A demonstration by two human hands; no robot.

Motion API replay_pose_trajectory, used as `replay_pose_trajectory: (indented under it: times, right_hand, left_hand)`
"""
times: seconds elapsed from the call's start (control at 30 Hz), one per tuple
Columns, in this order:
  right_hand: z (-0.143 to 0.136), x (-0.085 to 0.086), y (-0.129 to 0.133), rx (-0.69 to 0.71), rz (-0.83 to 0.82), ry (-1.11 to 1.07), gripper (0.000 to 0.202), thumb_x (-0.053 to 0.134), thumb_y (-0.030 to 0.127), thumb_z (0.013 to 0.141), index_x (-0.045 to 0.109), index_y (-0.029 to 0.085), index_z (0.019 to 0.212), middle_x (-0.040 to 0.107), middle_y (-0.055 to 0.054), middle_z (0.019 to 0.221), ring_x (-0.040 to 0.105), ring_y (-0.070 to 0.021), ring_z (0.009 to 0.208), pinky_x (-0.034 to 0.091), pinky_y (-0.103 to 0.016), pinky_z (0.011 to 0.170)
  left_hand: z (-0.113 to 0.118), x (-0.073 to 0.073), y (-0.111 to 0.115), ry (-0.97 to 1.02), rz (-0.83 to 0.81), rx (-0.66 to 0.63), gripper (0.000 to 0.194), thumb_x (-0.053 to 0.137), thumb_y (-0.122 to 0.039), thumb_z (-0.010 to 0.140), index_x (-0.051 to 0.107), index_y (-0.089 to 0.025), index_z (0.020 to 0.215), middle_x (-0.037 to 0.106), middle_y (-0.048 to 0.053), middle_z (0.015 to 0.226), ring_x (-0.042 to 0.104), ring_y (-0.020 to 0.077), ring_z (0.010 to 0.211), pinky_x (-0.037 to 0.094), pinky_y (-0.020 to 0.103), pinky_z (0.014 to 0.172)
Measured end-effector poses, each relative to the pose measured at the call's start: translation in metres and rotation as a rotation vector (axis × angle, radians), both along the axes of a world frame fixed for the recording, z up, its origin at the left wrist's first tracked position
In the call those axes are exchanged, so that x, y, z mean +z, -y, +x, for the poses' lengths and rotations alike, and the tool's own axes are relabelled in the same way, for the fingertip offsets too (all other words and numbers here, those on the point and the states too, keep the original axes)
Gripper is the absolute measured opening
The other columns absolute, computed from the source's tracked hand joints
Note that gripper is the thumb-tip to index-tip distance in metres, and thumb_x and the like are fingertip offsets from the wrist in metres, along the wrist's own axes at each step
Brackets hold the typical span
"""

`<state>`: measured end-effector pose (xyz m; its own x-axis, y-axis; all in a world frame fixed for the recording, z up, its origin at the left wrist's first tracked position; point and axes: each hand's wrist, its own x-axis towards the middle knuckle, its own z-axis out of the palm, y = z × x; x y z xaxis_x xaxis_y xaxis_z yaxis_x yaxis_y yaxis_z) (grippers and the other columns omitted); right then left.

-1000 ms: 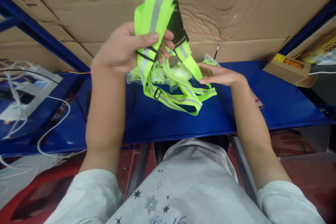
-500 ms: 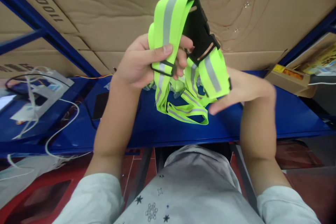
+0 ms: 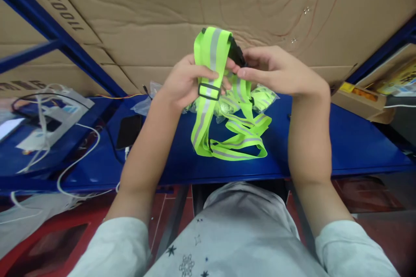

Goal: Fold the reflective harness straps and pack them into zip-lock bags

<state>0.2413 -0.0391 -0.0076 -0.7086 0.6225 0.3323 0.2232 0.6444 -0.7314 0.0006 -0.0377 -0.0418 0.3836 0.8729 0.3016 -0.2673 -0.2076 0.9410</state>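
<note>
A neon yellow-green reflective strap (image 3: 212,54) with a grey centre stripe hangs in folds from my hands. My left hand (image 3: 186,78) is closed on its folded upper part, thumb lying across the front just above a black slide buckle (image 3: 209,91). Behind the fold, a black plastic clip (image 3: 236,52) shows in part. My right hand (image 3: 271,69) pinches the strap and clip from the right, with thumb and fingers drawn together near my left fingertips. Lower loops of the strap (image 3: 240,143) dangle in front of the blue table.
Clear plastic bags (image 3: 264,97) with more neon straps lie on the blue table (image 3: 312,138) behind my hands. To the left are a black phone (image 3: 128,132) with a white cable and a power strip (image 3: 61,117). A small cardboard box (image 3: 360,99) sits right, and large cardboard (image 3: 156,17) stands behind.
The folded strap has come down and the black clip has turned mostly behind it. My right hand has moved up from the strap's lower end and closed near the clip.
</note>
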Motion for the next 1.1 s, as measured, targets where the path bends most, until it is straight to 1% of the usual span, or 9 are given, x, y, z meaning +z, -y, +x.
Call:
replay_pose_trajectory:
  times: [0.07, 0.2, 0.37, 0.53, 0.7, 0.77, 0.87, 0.93, 1.1]
  right_hand:
    - [-0.006, -0.011, -0.020, -0.098, 0.077, 0.034, 0.028, 0.068, 0.050, 0.104, 0.070, 0.022, 0.106, 0.073, -0.003, 0.106, 0.066, -0.0207, 0.103, 0.056, -0.029, 0.091]
    - [-0.014, -0.032, -0.054, -0.332, 0.194, -0.027, 0.021, 0.067, 0.045, 0.099, 0.065, 0.026, 0.091, 0.070, -0.003, 0.102, 0.063, -0.0253, 0.109, 0.054, -0.039, 0.108]
    - [-0.020, -0.041, -0.070, -0.437, 0.153, -0.187, 0.034, 0.062, 0.061, 0.094, 0.067, 0.033, 0.112, 0.071, -0.003, 0.128, 0.056, -0.0295, 0.134, 0.046, -0.044, 0.125]
    - [-0.029, -0.045, -0.070, -0.493, 0.090, -0.347, 0.048, 0.069, 0.064, 0.089, 0.063, 0.039, 0.130, 0.062, 0.002, 0.154, 0.051, -0.0240, 0.149, 0.044, -0.030, 0.127]
    - [-0.030, -0.056, -0.067, -0.337, -0.150, -0.368, 0.070, 0.052, 0.086, 0.096, 0.067, 0.026, 0.130, 0.075, -0.007, 0.124, 0.063, -0.0295, 0.135, 0.059, -0.037, 0.106]
    - [-0.027, -0.060, -0.065, -0.226, -0.290, -0.357, 0.071, 0.060, 0.083, 0.094, 0.066, 0.024, 0.132, 0.076, -0.008, 0.120, 0.070, -0.0282, 0.123, 0.062, -0.036, 0.098]
    - [-0.022, -0.063, -0.067, -0.107, -0.390, -0.269, 0.066, 0.072, 0.071, 0.090, 0.064, 0.025, 0.137, 0.076, -0.006, 0.126, 0.071, -0.0275, 0.121, 0.062, -0.039, 0.103]
    - [-0.019, -0.062, -0.072, -0.169, -0.284, -0.231, 0.060, 0.075, 0.069, 0.088, 0.067, 0.027, 0.132, 0.075, -0.004, 0.132, 0.067, -0.0287, 0.130, 0.056, -0.043, 0.115]
    - [-0.020, -0.050, -0.072, -0.577, 0.068, -0.190, 0.044, 0.057, 0.073, 0.096, 0.073, 0.033, 0.108, 0.074, -0.003, 0.130, 0.052, -0.0360, 0.145, 0.042, -0.051, 0.131]
  left_hand:
    - [0.000, -0.007, -0.014, -0.029, -0.064, 0.068, 0.021, 0.065, -0.006, 0.085, 0.081, -0.011, 0.097, 0.079, 0.008, 0.091, 0.082, 0.0330, 0.099, 0.070, 0.048, 0.098]
    - [0.004, -0.028, -0.037, -0.050, -0.074, 0.181, 0.013, 0.083, -0.026, 0.090, 0.081, -0.013, 0.094, 0.080, 0.009, 0.090, 0.081, 0.0326, 0.105, 0.066, 0.049, 0.106]
    - [0.010, -0.039, -0.047, 0.053, 0.068, 0.267, 0.008, 0.085, -0.025, 0.089, 0.082, -0.022, 0.096, 0.083, 0.005, 0.108, 0.078, 0.0289, 0.114, 0.064, 0.047, 0.110]
    - [0.018, -0.032, -0.040, 0.186, -0.104, 0.156, 0.008, 0.074, -0.023, 0.098, 0.079, -0.016, 0.100, 0.081, 0.012, 0.121, 0.066, 0.0343, 0.143, 0.059, 0.048, 0.117]
    - [0.025, -0.040, -0.042, 0.273, -0.057, 0.069, 0.009, 0.073, -0.025, 0.099, 0.076, -0.016, 0.101, 0.080, 0.012, 0.128, 0.062, 0.0338, 0.147, 0.056, 0.047, 0.121]
    - [0.025, -0.044, -0.045, 0.312, -0.038, 0.046, 0.011, 0.072, -0.027, 0.098, 0.076, -0.017, 0.102, 0.080, 0.012, 0.129, 0.062, 0.0346, 0.148, 0.056, 0.048, 0.121]
    - [0.023, -0.046, -0.051, 0.337, -0.068, 0.110, 0.009, 0.072, -0.025, 0.096, 0.076, -0.018, 0.100, 0.080, 0.011, 0.127, 0.060, 0.0351, 0.149, 0.057, 0.047, 0.121]
    - [0.020, -0.046, -0.053, 0.345, -0.083, 0.179, 0.007, 0.072, -0.024, 0.094, 0.076, -0.019, 0.096, 0.081, 0.009, 0.125, 0.060, 0.0344, 0.149, 0.057, 0.045, 0.120]
    - [0.023, -0.047, -0.053, 0.323, -0.077, 0.161, 0.009, 0.071, -0.026, 0.094, 0.078, -0.023, 0.099, 0.080, 0.009, 0.127, 0.063, 0.0318, 0.146, 0.060, 0.044, 0.116]
